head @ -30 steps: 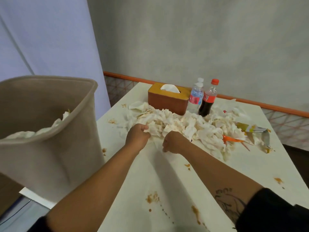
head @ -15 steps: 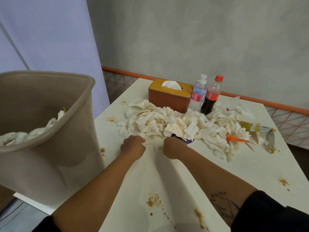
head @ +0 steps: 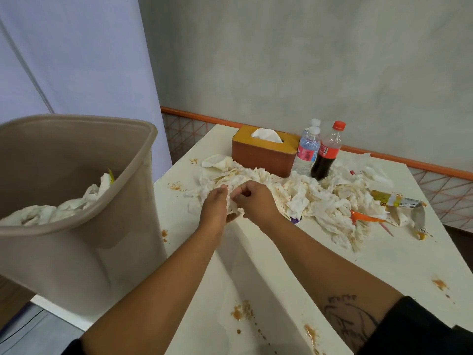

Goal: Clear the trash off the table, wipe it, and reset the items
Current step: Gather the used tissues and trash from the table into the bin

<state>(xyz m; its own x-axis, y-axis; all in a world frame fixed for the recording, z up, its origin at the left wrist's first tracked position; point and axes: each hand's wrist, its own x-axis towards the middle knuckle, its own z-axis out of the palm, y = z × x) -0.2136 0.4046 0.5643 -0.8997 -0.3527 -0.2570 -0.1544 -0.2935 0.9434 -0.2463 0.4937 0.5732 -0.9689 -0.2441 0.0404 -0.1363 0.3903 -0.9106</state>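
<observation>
Crumpled white napkins (head: 320,201), orange-stained, heaped on counter (head: 384,265), left hand (head: 215,207) and right hand (head: 258,203) fingers (head: 256,187) pinching one napkin wad (head: 233,205)

bin (head: 76,201) left of table (head: 384,265) — tissue box (head: 265,152) behind napkin pile (head: 320,198), bottles (head: 317,152) right of box

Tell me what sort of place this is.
Probably a casual eatery or canteen after a meal: a tissue box, drink bottles and sauce-stained napkins heaped on the table.
</observation>
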